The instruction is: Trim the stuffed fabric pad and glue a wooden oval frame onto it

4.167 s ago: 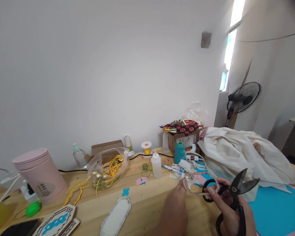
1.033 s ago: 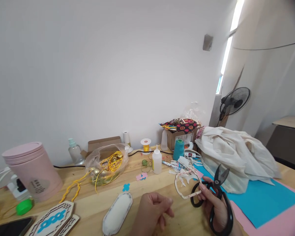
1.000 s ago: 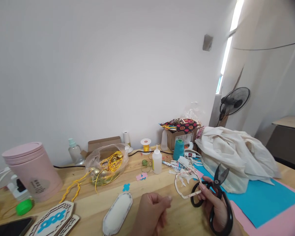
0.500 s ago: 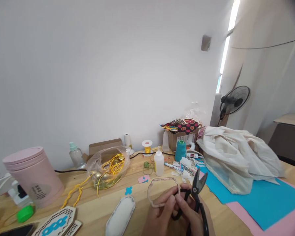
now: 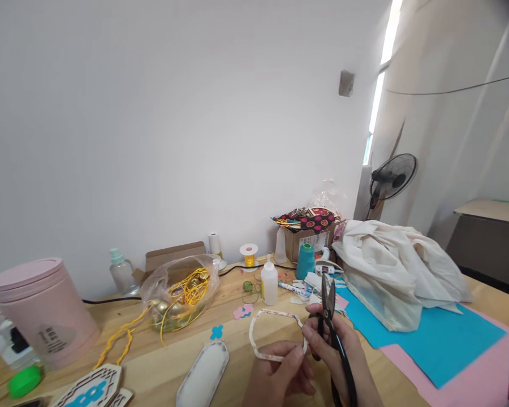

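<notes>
A thin, white, ring-like frame with angled corners [image 5: 275, 312] is held up above the wooden table. My left hand [image 5: 280, 370] pinches its lower edge between thumb and fingers. On the frame's right side, the thumb and fingertips of my right hand [image 5: 337, 345] press against it. That same hand carries black-handled scissors [image 5: 328, 299], blades upward and slightly apart, one handle loop partly hidden behind the fingers. Left of my hands lies a long white padded piece [image 5: 203, 373] with angled ends and a patterned border. A blue flower cutout [image 5: 216, 332] touches the table just beyond it.
Behind my hands stand a glue bottle [image 5: 269, 285] and a teal thread cone [image 5: 306, 263]. Blue sheets [image 5: 441, 345] and a white cloth bag [image 5: 382, 277] lie right. A plastic bag of yellow cord [image 5: 186, 294] and a pink canister [image 5: 42, 311] stand left.
My view has shifted slightly to the right. My right hand has spread a little from the left, and the scissors have turned more upright. The frame stays between both hands.
</notes>
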A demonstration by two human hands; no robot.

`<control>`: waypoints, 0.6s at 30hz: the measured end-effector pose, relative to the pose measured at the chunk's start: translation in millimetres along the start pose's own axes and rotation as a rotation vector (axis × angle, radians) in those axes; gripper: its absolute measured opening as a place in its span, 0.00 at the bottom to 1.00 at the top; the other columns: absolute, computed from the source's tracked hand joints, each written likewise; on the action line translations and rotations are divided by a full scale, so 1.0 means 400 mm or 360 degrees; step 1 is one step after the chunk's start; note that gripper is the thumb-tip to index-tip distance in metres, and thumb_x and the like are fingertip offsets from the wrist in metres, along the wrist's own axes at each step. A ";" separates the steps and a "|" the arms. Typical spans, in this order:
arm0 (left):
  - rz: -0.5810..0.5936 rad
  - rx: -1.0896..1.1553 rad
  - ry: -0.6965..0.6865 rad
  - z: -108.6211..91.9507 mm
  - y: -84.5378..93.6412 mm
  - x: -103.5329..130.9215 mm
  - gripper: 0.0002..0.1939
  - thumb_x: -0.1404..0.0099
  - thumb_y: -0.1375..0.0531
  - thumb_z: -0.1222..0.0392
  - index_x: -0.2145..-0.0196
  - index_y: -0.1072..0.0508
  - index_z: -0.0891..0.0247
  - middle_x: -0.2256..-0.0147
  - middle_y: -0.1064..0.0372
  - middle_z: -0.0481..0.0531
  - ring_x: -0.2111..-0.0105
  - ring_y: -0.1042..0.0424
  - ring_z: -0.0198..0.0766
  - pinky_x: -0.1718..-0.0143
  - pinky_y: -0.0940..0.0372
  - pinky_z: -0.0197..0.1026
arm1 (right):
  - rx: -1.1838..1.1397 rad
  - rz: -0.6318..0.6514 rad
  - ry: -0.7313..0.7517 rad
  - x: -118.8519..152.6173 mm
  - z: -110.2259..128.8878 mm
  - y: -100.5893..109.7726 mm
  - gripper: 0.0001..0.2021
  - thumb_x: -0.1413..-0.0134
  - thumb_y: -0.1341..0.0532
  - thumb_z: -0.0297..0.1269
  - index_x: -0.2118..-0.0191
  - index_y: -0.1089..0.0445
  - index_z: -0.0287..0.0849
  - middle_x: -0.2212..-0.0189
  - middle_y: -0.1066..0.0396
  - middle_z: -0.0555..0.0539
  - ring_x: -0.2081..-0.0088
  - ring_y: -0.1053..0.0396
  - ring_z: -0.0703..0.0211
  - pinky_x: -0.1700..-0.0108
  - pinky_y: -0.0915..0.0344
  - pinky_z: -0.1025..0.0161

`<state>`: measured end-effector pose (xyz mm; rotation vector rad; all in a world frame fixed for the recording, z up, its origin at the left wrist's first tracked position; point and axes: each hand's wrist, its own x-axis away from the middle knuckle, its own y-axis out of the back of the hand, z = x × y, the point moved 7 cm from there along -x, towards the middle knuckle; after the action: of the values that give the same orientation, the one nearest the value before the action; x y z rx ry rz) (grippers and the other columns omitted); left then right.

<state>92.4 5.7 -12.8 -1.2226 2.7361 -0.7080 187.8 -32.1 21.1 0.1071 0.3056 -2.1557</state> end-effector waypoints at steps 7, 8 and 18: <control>0.0049 0.0200 0.0030 0.006 -0.003 -0.009 0.14 0.53 0.38 0.50 0.78 0.31 0.66 0.88 0.38 0.43 0.90 0.46 0.26 0.87 0.41 0.32 | 0.0435 0.0182 0.0227 -0.011 0.000 0.011 0.12 0.53 0.41 0.39 0.62 0.37 0.42 0.78 0.38 0.54 0.77 0.38 0.63 0.75 0.41 0.67; 0.0050 0.0199 -0.0007 0.000 -0.002 -0.011 0.15 0.52 0.38 0.50 0.78 0.32 0.65 0.89 0.38 0.42 0.90 0.47 0.26 0.88 0.41 0.32 | 0.0645 0.0192 0.0339 -0.012 0.012 0.019 0.10 0.54 0.41 0.38 0.63 0.37 0.43 0.77 0.37 0.53 0.76 0.37 0.62 0.74 0.40 0.66; 0.0050 0.0127 -0.0122 0.000 -0.002 -0.008 0.14 0.48 0.42 0.53 0.82 0.35 0.66 0.87 0.39 0.44 0.88 0.44 0.26 0.87 0.41 0.31 | 0.1570 0.0652 0.0570 0.002 0.023 0.004 0.16 0.66 0.47 0.21 0.67 0.36 0.45 0.68 0.35 0.48 0.64 0.37 0.57 0.65 0.40 0.63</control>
<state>95.1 7.7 -12.7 -1.1626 2.6326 -0.7439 188.8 -36.0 29.5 1.0214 -0.5627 -1.6835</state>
